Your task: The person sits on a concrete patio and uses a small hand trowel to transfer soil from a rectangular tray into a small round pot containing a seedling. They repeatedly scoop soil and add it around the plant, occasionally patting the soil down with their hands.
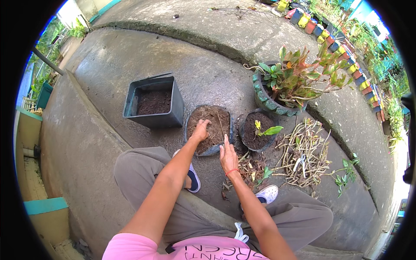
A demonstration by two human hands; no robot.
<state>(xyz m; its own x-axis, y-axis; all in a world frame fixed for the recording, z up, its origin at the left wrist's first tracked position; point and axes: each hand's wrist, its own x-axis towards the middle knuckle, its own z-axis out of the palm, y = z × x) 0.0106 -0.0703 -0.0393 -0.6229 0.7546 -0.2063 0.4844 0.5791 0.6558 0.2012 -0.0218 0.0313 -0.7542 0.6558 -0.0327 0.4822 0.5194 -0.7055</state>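
A black plastic grow bag (215,150) filled with brown soil (211,113) and fibrous roots stands on the concrete before me. My left hand (201,130) reaches over its near left side, fingers bent down onto the soil; whether they pinch anything is hidden. At the bag's right rim, my right hand (229,156) has its fingers stretched out and its thumb apart, with no object in its palm. A thin root (220,121) runs across the soil towards my right fingertips. Just right of that hand is a smaller black grow bag (255,146) of dark soil with a young leafy plant (271,130).
A square black plastic pot (152,121), partly filled with dark soil, stands left. Behind right, a scalloped green planter (276,107) holds a leafy plant. Cut stems (305,156) and dry leaves (252,170) lie right. A raised concrete edge (182,37) crosses behind.
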